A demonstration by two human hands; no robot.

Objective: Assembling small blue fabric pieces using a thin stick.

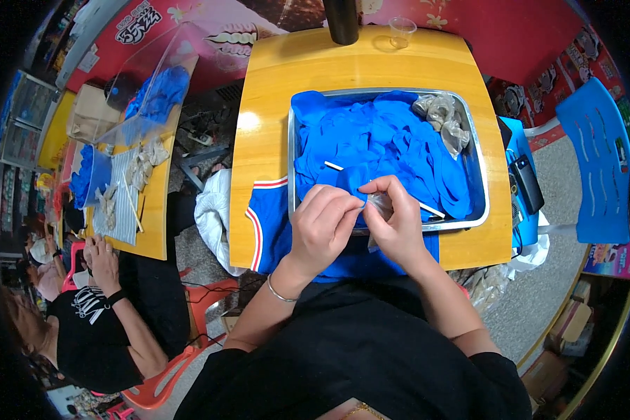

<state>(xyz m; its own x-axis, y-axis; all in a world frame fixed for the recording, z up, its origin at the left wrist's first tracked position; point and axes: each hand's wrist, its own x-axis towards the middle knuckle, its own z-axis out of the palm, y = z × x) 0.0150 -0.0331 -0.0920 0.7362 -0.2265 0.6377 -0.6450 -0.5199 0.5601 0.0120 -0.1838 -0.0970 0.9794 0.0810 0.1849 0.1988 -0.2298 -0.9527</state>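
My left hand (320,227) and my right hand (397,220) meet over the near edge of a metal tray (480,175), fingertips almost touching. The left fingers pinch a small piece of thin blue material (355,179). A crumpled clear plastic piece (380,203) is pinched by the right thumb and fingers. Blue pieces of the same colour lie in a loose heap (378,133) that fills most of the tray. Ends of white stick show at both sides of my hands: one stick end (334,166) upper left, another stick end (432,209) at right.
Crumpled clear bags (442,115) lie in the tray's far right corner. A blue garment (269,224) with white-and-red trim lies under the tray on the yellow table (273,77). A clear cup (401,31) stands behind. A co-worker (94,329) sits left; a blue chair (595,161) stands right.
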